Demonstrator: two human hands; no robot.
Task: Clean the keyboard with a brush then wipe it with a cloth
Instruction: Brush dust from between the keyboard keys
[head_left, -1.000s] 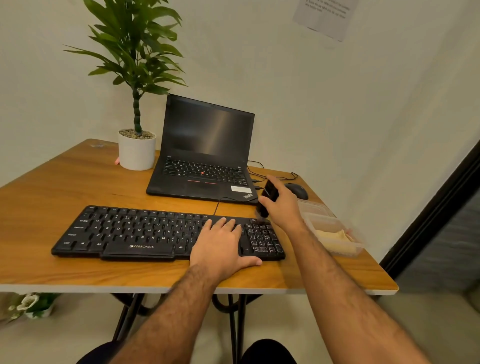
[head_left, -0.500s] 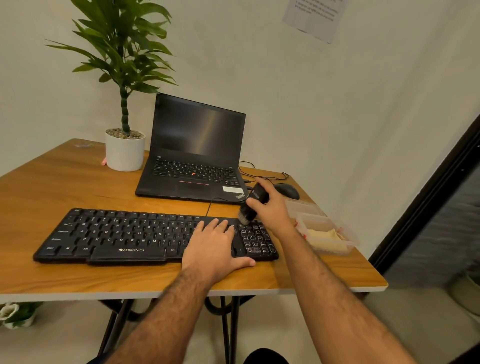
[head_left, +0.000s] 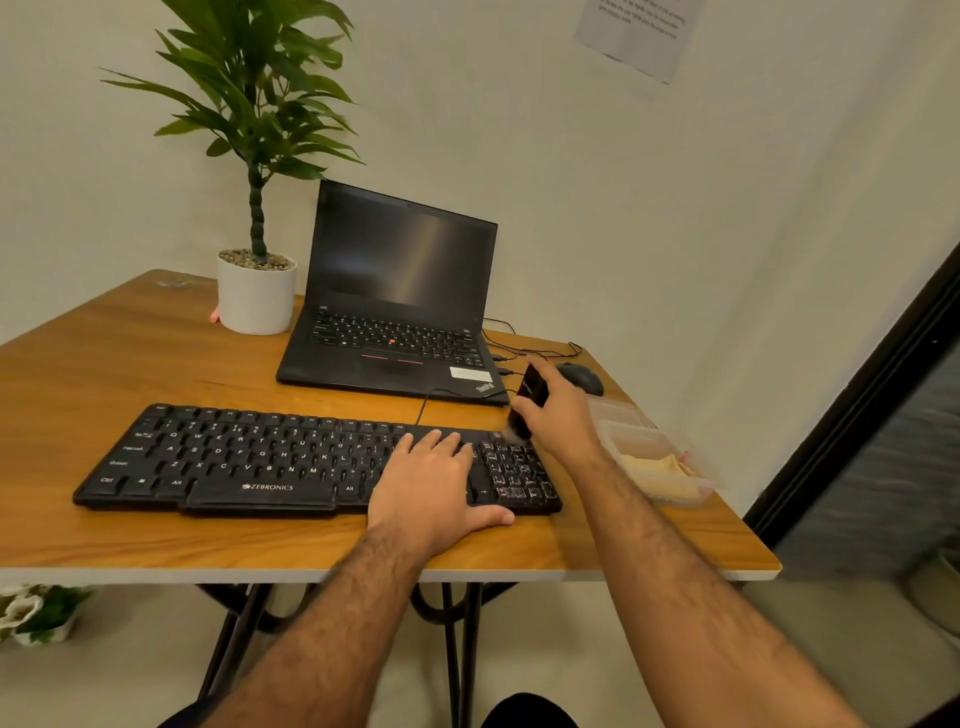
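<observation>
A black Zebronics keyboard lies across the front of the wooden table. My left hand rests flat on its right half, fingers straight, thumb over the front edge. My right hand grips a small black brush, tilted, with its bristles touching the top of the number pad at the keyboard's right end. A yellow cloth lies in a clear plastic container at the table's right edge, just beyond my right wrist.
An open black laptop stands behind the keyboard, with cables and a black mouse to its right. A potted plant in a white pot sits at the back left. A dark door frame runs along the right.
My right hand has brought the brush down from above the laptop's corner onto the keyboard's number pad. My left hand has stayed flat on the keys.
</observation>
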